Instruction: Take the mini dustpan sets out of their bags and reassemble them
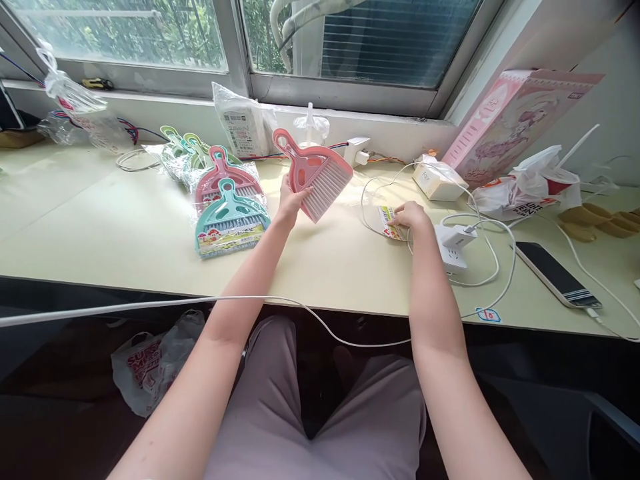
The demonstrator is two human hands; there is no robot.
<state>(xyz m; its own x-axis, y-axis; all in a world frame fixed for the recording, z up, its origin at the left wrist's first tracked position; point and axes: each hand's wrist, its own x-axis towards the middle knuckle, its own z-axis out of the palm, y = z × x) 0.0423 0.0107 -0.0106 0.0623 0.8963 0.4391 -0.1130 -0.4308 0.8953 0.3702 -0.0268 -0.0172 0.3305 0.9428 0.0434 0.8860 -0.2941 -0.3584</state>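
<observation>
My left hand (293,201) grips a pink dustpan and brush set (311,170), raised above the table with its handle up and its pale bristles facing me. My right hand (411,217) is at a small printed card (391,224) on the table, its fingers closed on the card's right side. To the left of my left hand lie a teal dustpan and brush set (231,217) in clear wrap with a printed card, and a pink wrapped set (220,175) behind it. Green-handled sets (185,143) in plastic are farther back.
A white power strip (453,257) with looping cables is right of my right hand. Beyond are a small box (439,179), a phone (557,273) and a large pink box (523,127). A white cable (320,317) crosses over my left forearm near the table (110,227).
</observation>
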